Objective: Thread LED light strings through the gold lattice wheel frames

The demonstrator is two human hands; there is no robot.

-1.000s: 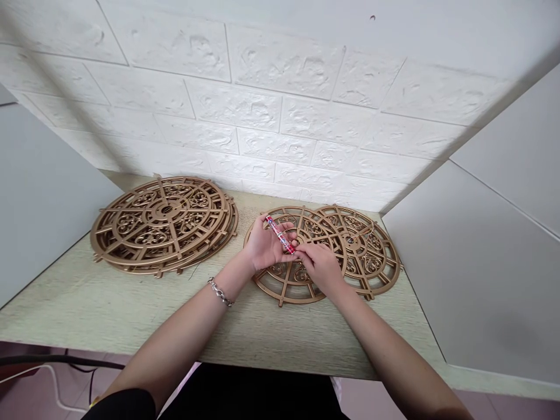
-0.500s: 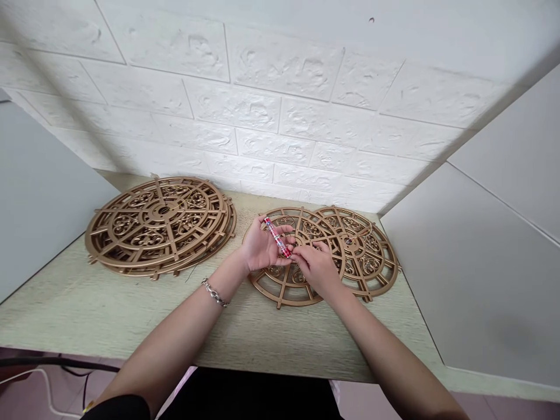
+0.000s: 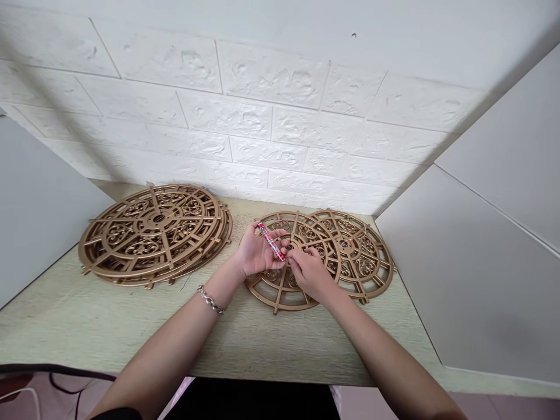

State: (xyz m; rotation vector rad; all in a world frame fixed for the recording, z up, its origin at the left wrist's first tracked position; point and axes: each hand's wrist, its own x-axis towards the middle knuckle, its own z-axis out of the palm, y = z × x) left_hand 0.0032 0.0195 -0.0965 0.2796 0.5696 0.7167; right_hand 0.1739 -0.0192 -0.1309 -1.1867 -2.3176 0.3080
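My left hand (image 3: 256,251) is turned palm up above the gold discs, its fingers curled loosely around a slim red tube (image 3: 270,241) with printed markings. The tube slants down toward my right hand (image 3: 308,270). That hand is closed, thumb and fingertips pinched at the tube's lower end; whatever small part they grip is hidden. Beneath both hands lies a round gold openwork disc (image 3: 280,296) with scroll ornaments. It overlaps a second gold disc (image 3: 381,286) on the right.
A stack of similar gold discs (image 3: 153,227) stands at the left of the pale wooden tabletop (image 3: 175,326). Behind rises a white brick-pattern wall (image 3: 262,116). Grey panels (image 3: 490,280) close in the right side, and a black cable (image 3: 52,368) runs below the front left edge.
The camera view has shifted slightly, so the scene sits a little lower and further left. Both hands keep nearly the same pose around the tube.
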